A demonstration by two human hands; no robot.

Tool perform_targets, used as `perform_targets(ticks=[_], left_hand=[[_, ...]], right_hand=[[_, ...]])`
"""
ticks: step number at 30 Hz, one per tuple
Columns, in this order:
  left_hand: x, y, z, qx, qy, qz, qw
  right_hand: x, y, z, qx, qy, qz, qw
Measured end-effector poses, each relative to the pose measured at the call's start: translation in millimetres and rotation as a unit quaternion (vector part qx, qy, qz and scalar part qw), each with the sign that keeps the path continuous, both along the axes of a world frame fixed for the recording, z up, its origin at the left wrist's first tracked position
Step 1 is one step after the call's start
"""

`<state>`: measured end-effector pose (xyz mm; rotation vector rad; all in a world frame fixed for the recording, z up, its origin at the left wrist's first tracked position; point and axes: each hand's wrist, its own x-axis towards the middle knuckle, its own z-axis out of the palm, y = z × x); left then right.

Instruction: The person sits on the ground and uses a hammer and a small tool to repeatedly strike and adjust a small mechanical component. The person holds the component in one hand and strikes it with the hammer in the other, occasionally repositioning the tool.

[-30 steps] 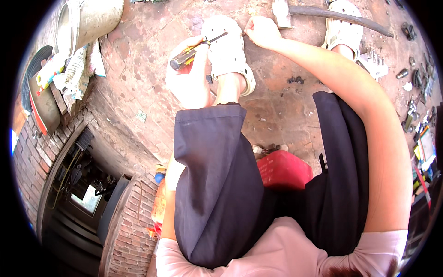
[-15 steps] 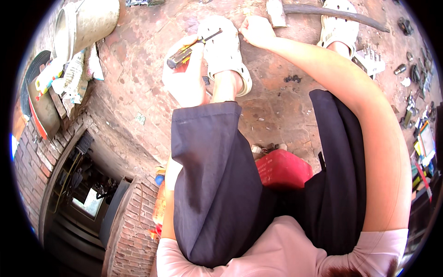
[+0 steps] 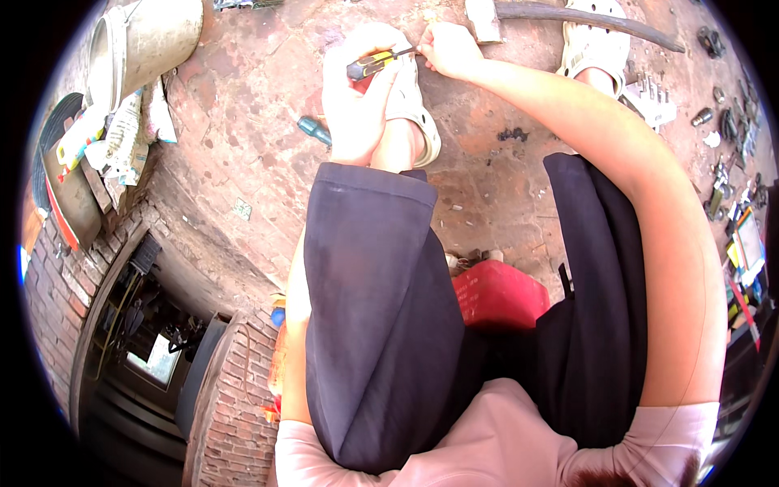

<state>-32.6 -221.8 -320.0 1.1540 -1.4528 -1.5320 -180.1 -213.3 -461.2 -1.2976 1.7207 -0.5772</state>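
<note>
A screwdriver [image 3: 372,65] with a black and yellow handle rests in my left hand [image 3: 354,114], whose fingers are closed around it over the left white clog [image 3: 412,105]. Its shaft points right, toward my right hand [image 3: 450,51]. My right fingers are pinched together at the shaft's tip; anything small between them is too hidden to make out. On the floor by my left wrist lies a teal-handled tool [image 3: 313,130], partly covered by that hand.
A hammer [image 3: 485,21] with a long dark handle lies beyond my right hand, near the other clog [image 3: 596,45]. Several metal parts [image 3: 703,117] are scattered at the right. A red container [image 3: 501,294] sits between my legs. At the left stand a whitish bucket [image 3: 154,40] and bags [image 3: 126,134].
My left hand has moved right and slightly up with the screwdriver, bringing its tip to my right fingers. The teal-handled tool has come into sight. My right hand has barely moved.
</note>
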Motion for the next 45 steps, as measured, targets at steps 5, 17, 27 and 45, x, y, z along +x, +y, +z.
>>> perform_targets(ticks=[5, 17, 27, 45], left_hand=[[3, -5, -21, -0.037, -0.082, -0.028, 0.996], [0, -14, -30, -0.109, -0.164, -0.084, 0.977], [4, -22, -26, -0.216, -0.258, -0.15, 0.93], [1, -22, -27, -0.191, -0.241, -0.15, 0.94]], right_hand=[[-2, 0, 4, 0.005, 0.01, 0.001, 1.0], [-5, 3, -6, -0.016, -0.006, -0.004, 1.0], [-3, 4, 0, -0.029, 0.005, -0.008, 1.0], [-5, 5, 0, -0.041, 0.015, 0.001, 0.999]])
